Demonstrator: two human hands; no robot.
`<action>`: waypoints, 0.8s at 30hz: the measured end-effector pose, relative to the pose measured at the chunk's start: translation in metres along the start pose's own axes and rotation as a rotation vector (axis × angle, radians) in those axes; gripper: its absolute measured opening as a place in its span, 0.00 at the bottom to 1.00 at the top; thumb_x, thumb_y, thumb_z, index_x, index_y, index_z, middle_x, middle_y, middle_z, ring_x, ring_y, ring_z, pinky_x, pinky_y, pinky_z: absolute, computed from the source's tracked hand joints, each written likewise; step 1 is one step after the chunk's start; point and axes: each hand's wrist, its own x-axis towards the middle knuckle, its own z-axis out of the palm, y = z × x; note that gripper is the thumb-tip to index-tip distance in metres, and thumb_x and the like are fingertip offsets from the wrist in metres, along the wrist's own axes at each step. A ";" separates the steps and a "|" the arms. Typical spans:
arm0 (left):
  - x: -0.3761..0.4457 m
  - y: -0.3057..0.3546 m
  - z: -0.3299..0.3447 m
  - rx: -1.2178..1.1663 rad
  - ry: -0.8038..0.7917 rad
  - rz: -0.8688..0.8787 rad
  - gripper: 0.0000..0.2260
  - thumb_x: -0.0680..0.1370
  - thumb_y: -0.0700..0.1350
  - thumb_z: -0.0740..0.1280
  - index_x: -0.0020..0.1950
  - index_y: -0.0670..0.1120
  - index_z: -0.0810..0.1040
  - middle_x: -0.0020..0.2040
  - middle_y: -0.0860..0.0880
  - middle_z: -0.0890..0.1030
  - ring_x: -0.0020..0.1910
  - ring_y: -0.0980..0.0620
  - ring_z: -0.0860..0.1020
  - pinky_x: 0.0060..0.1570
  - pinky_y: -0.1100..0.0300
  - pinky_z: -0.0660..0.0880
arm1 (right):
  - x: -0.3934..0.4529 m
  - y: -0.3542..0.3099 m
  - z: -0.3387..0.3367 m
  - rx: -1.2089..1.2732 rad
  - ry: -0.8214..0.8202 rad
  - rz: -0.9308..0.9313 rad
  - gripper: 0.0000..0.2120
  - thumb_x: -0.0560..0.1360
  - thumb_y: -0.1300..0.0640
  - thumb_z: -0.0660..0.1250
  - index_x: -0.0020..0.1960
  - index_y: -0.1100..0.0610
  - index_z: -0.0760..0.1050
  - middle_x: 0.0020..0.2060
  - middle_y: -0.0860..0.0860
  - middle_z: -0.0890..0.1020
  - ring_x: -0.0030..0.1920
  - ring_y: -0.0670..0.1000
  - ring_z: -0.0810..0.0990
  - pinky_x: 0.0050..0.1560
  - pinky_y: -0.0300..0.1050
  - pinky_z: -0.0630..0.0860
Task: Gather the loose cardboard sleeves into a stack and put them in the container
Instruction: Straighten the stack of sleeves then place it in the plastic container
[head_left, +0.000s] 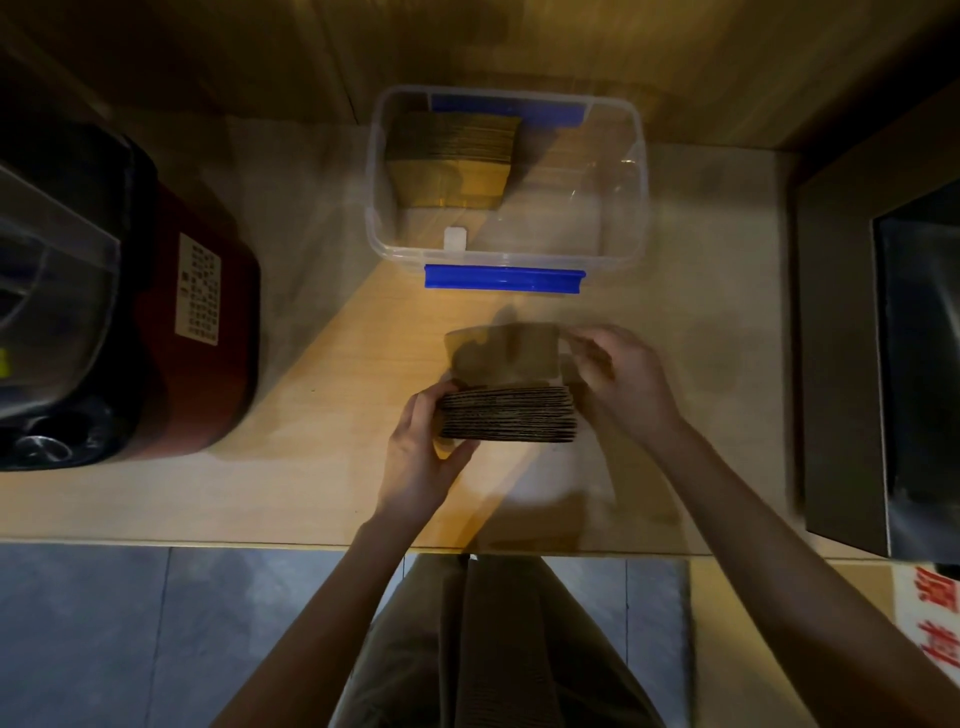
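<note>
A stack of brown cardboard sleeves (509, 414) stands on edge on the wooden counter, its corrugated edges facing me. My left hand (423, 451) grips the stack's left end. My right hand (621, 375) pinches the right edge of a single flat sleeve (503, 354) lying just behind the stack. Further back sits a clear plastic container (636, 208) with blue latches, open on top. Inside it, at the back left, lies another pile of sleeves (451, 161); its right half holds nothing.
A dark red appliance with a clear lid (156, 312) stands at the left. A black box-like unit (878, 364) fills the right side. The counter's front edge (208, 543) runs below my hands, with grey floor tiles beneath. A wooden wall backs the counter.
</note>
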 end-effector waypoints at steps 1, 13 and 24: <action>0.000 0.000 0.000 0.000 0.005 0.001 0.25 0.67 0.38 0.73 0.62 0.40 0.69 0.57 0.40 0.77 0.53 0.52 0.73 0.51 0.71 0.67 | 0.010 -0.002 0.001 -0.047 -0.053 -0.011 0.19 0.71 0.65 0.65 0.62 0.58 0.73 0.58 0.58 0.78 0.59 0.58 0.75 0.57 0.41 0.67; -0.001 0.003 0.003 -0.011 0.035 -0.008 0.26 0.66 0.36 0.73 0.62 0.40 0.69 0.57 0.40 0.76 0.53 0.52 0.72 0.51 0.78 0.65 | 0.032 -0.004 0.012 -0.025 -0.204 0.000 0.17 0.63 0.64 0.74 0.49 0.56 0.76 0.53 0.57 0.75 0.55 0.56 0.74 0.59 0.50 0.72; -0.002 0.009 0.007 0.003 0.086 -0.016 0.32 0.68 0.38 0.72 0.69 0.40 0.63 0.63 0.38 0.72 0.61 0.49 0.69 0.58 0.70 0.64 | 0.001 -0.010 -0.004 0.379 -0.284 0.074 0.11 0.73 0.70 0.61 0.46 0.55 0.74 0.38 0.45 0.77 0.41 0.40 0.76 0.41 0.25 0.69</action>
